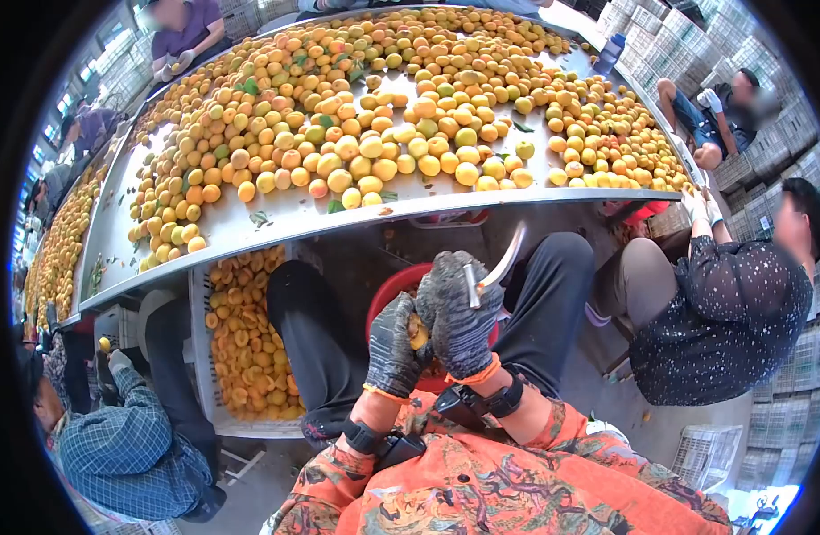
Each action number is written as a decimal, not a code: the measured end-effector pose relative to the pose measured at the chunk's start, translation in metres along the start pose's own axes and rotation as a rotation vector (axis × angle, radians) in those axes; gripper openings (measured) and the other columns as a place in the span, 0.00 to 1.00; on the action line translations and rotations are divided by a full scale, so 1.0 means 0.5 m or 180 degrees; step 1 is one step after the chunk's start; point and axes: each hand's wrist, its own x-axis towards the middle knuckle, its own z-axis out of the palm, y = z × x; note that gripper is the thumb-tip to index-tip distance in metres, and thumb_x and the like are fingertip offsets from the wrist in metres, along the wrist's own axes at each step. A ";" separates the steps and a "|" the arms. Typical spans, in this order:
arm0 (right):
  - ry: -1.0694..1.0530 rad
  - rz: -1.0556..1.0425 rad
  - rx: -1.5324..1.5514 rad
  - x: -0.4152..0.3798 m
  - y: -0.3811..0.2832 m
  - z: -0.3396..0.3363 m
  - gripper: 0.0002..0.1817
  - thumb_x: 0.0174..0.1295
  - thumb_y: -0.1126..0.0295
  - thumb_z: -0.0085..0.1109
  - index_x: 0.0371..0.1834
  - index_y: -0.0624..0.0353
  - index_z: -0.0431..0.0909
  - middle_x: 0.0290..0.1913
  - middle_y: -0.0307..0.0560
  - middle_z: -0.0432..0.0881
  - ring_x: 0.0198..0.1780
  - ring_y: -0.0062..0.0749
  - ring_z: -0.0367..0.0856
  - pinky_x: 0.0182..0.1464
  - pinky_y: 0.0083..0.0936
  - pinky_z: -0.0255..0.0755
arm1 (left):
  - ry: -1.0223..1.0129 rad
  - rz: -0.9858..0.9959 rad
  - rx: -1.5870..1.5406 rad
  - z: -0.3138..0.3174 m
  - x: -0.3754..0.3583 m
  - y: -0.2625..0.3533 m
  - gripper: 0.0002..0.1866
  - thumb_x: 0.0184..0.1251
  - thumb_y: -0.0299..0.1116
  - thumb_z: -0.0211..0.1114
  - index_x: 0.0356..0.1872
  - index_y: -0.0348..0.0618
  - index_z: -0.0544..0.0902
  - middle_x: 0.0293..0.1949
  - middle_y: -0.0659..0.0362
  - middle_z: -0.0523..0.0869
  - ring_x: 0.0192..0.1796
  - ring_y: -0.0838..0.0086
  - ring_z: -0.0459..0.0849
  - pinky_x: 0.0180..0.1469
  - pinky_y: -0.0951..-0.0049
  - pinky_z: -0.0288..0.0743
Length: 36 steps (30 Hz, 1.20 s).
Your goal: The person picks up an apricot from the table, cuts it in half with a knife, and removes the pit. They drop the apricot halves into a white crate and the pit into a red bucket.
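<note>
My left hand (394,346), in a grey striped knit glove, is closed around an apricot (418,335), of which a small part shows between the gloves. My right hand (463,316), gloved alike, presses against it and grips a curved tool (510,253) with a pale, hooked end and a short metal crosspiece; its working end is hidden. Both hands are over a red basin (380,299) between my knees, its contents mostly covered. To my left, a white crate (201,348) holds many halved apricots (249,339).
A metal table (276,234) heaped with whole apricots (356,147) and some leaves spans the front. People sit close on both sides: one in a checked shirt (115,446), another in dark dotted clothing (731,312). Stacked crates (784,428) line the right.
</note>
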 end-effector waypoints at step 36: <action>-0.2749 -0.0176 -0.2334 0.018 0.081 -0.087 0.11 0.57 0.64 0.62 0.38 0.57 0.76 0.27 0.53 0.81 0.30 0.52 0.80 0.35 0.36 0.74 | 0.0773 -0.1365 -0.2819 -0.031 0.077 -0.017 0.30 0.68 0.64 0.47 0.32 0.45 0.78 0.25 0.57 0.82 0.28 0.68 0.81 0.34 0.67 0.78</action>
